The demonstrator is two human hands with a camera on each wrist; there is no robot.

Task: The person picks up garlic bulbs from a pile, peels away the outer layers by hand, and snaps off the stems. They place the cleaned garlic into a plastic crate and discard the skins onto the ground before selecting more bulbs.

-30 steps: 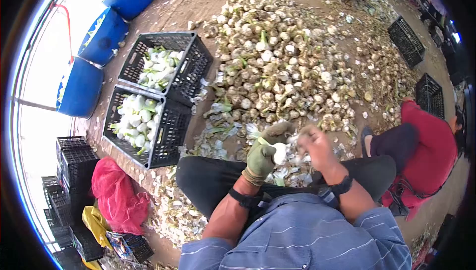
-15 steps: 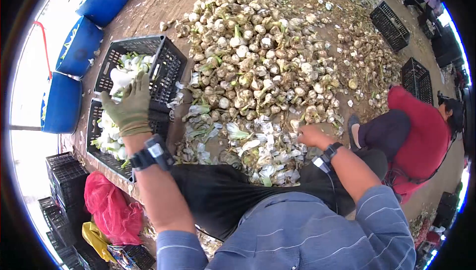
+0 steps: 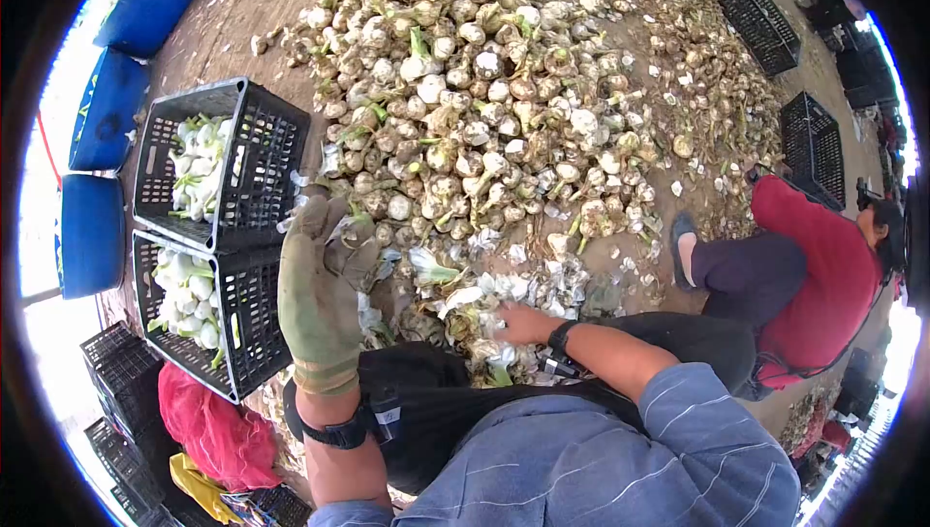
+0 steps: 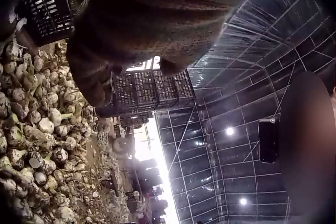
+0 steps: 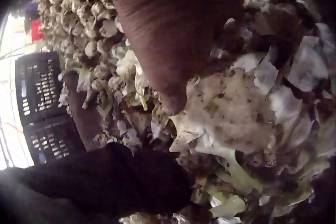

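My left hand point(image 3: 325, 285), in a greenish work glove, is raised beside the two black crates, its fingers loosely bent with nothing seen in them. In the left wrist view the glove point(image 4: 152, 24) is dark against the shed roof. My bare right hand point(image 3: 528, 325) reaches down to the heap of garlic peelings point(image 3: 484, 294) between my legs. In the right wrist view a fingertip point(image 5: 173, 100) meets a pale papery piece point(image 5: 231, 111); I cannot tell whether the hand grips it. A large pile of unpeeled garlic bulbs point(image 3: 484, 110) lies in front.
Cleaned white garlic fills part of the far crate point(image 3: 271, 164) and the near crate point(image 3: 257, 319) at left. Blue tubs point(image 3: 105, 110) stand beyond them. A person in red point(image 3: 814, 285) sits at right. A red mesh bag point(image 3: 208, 425) lies at lower left.
My left hand held a white garlic bulb, went over the far crate, and has come back without it. My right hand has moved down and left to the peelings. The view has shifted right.
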